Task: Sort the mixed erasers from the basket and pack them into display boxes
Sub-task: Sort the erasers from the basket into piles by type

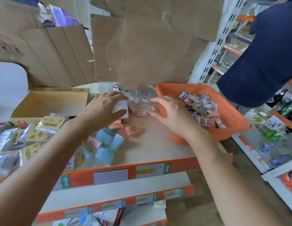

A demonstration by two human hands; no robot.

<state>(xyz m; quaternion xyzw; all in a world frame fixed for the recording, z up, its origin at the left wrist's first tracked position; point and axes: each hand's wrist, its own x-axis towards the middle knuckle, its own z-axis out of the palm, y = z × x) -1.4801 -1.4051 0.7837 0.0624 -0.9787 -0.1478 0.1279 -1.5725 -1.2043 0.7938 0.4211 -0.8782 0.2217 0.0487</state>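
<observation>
An orange perforated basket [230,115] at the right of the shelf top holds several mixed erasers [202,110]. A clear plastic display box [142,97] stands left of it with a pink eraser [141,112] seen through its wall. My left hand [104,108] grips a small white box [120,109] just left of the clear box. My right hand [168,113] is at the clear box's right side, fingers curled toward its wall; whether it grips the box is unclear. Blue erasers [106,141] and pink erasers [132,130] lie loose on the shelf.
An open yellow cardboard box [49,103] sits at the back left, with packets [44,126] stacked in front. Cardboard sheets [142,46] lean behind. A person in a dark shirt [262,62] stands at the right, beside shelves of goods. The orange shelf edge [142,170] runs below.
</observation>
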